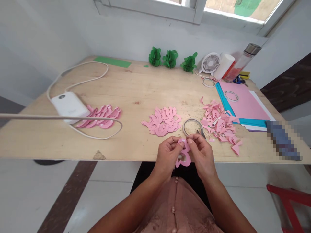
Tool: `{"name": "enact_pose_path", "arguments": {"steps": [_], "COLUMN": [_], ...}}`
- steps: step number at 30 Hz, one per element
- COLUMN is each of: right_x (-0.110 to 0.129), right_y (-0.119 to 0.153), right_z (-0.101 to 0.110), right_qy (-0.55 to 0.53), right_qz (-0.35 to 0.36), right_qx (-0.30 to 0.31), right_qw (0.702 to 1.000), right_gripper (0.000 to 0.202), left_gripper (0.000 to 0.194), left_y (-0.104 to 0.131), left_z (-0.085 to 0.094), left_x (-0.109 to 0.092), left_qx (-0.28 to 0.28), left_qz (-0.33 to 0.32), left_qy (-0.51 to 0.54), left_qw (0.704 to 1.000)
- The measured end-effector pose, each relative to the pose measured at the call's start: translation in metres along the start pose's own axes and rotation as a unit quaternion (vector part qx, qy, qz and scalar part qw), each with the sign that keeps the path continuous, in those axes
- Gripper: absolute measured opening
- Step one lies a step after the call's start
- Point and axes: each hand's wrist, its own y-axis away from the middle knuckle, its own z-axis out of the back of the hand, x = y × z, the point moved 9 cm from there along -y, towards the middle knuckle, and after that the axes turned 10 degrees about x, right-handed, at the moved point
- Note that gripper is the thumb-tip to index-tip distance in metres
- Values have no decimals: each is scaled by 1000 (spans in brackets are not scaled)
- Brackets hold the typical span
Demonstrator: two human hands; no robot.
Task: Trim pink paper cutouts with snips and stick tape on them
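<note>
Left hand (167,153) and right hand (201,152): both pinching pink paper cutout (184,155) at table (136,94) edge | step: shaping piece | next: steady fingertip grip, likely joining pile (162,121).

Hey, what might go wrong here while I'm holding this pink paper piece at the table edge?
Both hands, left and right, pinch the thin pink cutout past the table edge, so it may tear or drop to the floor. The small fan could perhaps scatter the loose pink scraps.
</note>
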Motion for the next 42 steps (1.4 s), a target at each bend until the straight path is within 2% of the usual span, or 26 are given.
{"name": "enact_pose_path", "arguments": {"steps": [4,12,26,37,42], "right_x": [-1,-2,-1,3,0], "right_y": [1,2,-2,-3,-2], "right_z": [-3,-1,1,1,1], "right_qy": [20,57,96,41,40], "right_qz": [-12,-5,2,11,-7], "right_qx": [17,14,6,28,35], "right_qw": [1000,998,995,999,999], "right_gripper": [14,15,14,21,14], "left_gripper": [23,24,18,16,17], "left_y": [0,-1,-2,-1,-2], "left_z": [0,1,1,-1,-1], "left_x": [0,3,2,0,1], "left_qx": [-2,-4,6,11,7], "left_qz": [2,7,-10,-8,-6], "left_qy": [10,15,-30,-49,-39], "left_qw": [1000,1000,999,999,999]}}
